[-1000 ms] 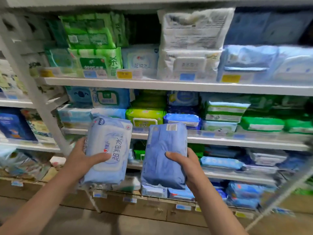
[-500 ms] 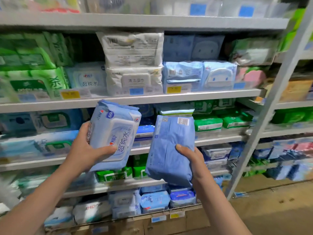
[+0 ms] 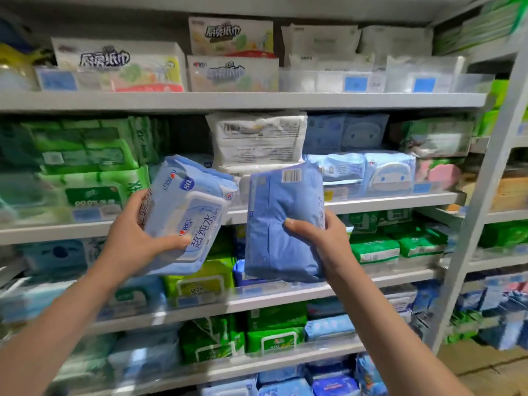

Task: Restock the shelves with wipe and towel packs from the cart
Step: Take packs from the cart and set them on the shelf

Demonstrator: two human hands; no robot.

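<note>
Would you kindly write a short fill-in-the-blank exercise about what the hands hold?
The left hand grips a pale blue plastic wipe pack printed with the number ____.
The right hand grips a darker blue soft pack showing a ____ near its top.
The darker pack is held to the pale pack's ____.
Missing: 80; barcode; right.

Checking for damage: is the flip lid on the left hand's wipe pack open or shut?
Shut: the clear plastic flip lid lies flat on the light blue wipe pack the left hand grips.
</note>
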